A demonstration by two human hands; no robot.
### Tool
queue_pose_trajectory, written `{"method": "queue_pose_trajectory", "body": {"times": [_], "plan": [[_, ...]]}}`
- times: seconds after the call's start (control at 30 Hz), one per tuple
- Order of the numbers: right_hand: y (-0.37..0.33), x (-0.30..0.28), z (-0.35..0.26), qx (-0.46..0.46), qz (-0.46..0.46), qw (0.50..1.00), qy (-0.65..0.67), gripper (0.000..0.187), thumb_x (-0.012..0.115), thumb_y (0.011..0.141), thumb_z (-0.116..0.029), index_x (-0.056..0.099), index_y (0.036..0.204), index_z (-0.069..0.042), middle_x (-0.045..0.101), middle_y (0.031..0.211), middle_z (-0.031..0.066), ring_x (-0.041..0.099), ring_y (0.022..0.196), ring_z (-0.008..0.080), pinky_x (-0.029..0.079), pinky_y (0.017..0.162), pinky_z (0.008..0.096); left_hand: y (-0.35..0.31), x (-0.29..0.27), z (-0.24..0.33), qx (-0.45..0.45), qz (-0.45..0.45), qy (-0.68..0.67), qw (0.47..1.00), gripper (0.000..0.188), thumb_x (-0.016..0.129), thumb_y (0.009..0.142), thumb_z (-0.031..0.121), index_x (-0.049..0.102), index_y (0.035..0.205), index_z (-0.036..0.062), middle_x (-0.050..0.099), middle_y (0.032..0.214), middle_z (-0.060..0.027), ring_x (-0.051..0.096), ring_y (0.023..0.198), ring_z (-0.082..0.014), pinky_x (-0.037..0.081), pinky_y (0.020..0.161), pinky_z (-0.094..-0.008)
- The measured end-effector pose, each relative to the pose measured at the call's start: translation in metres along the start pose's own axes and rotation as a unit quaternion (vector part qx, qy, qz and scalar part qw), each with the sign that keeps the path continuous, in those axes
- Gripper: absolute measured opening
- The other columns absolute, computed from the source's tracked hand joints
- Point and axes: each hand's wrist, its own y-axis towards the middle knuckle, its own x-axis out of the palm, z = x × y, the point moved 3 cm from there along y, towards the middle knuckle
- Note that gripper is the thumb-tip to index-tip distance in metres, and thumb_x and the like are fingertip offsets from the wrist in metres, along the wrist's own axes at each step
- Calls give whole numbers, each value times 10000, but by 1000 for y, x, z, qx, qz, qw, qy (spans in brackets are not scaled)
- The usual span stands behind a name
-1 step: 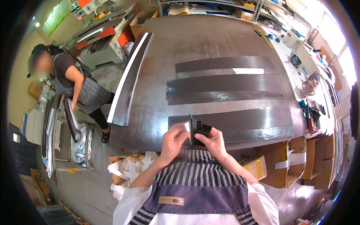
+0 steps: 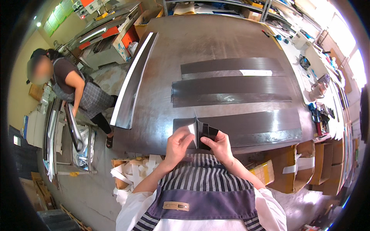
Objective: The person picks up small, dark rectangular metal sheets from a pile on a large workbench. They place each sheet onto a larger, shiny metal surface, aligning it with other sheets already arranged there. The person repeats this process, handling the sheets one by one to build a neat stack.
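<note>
Close to my apron at the table's near edge, both hands hold thin, glossy strip material. My left hand [image 2: 179, 145] is closed, thumb against fingers, on a thin shiny sheet [image 2: 191, 129] that stands up between the hands. My right hand [image 2: 218, 148] is closed on small black flat pieces [image 2: 206, 131], its thumb pressing on their front. Whether the sheet and the black pieces are joined cannot be made out. Just behind my hands lies a stack of long dark strips [image 2: 254, 125], reaching to the right.
Two more groups of dark strips [image 2: 231, 86] lie farther back on the brown table [image 2: 165, 54]. A black strip with a white edge [image 2: 135, 81] runs along its left side. Cardboard boxes [image 2: 296, 181] and a scrap-filled box [image 2: 135, 171] stand below. At left, another person [image 2: 73, 81] handles a black curved piece.
The person at left has leaned a little lower, and the black curved piece in their hand has shifted slightly. My own hands look almost the same.
</note>
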Motion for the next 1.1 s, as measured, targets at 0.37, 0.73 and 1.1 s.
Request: {"method": "queue_pose_trajectory", "body": {"times": [0.37, 0.73, 1.1], "plan": [[57, -14, 46, 85, 136, 987, 3, 338, 715, 808, -28, 582, 1111, 47, 668, 964, 88, 617, 819, 131, 511, 708, 261, 0, -44, -18, -64, 219, 146, 963, 95, 556, 936, 98, 561, 933, 3, 521, 659, -29, 462, 590, -75, 381, 519, -263], [183, 10, 126, 150, 47, 975, -155, 689, 731, 840, -334, 444, 1332, 54, 638, 1026, 123, 594, 921, 187, 489, 773, 318, -34, -85, -63, -149, 333, -122, 923, 210, 582, 915, 2, 499, 1108, -9, 620, 1049, -87, 586, 940, -111, 469, 840, -256], [66, -48, 123, 202, -73, 926, -311, 234, 706, 835, -98, 539, 717, 15, 451, 630, -31, 388, 621, 50, 350, 532, 248, -72, -31, -107, -236, 177, 66, 953, 392, 696, 812, 5, 521, 1163, 14, 645, 1024, -126, 667, 890, -200, 539, 747, -304]]}}
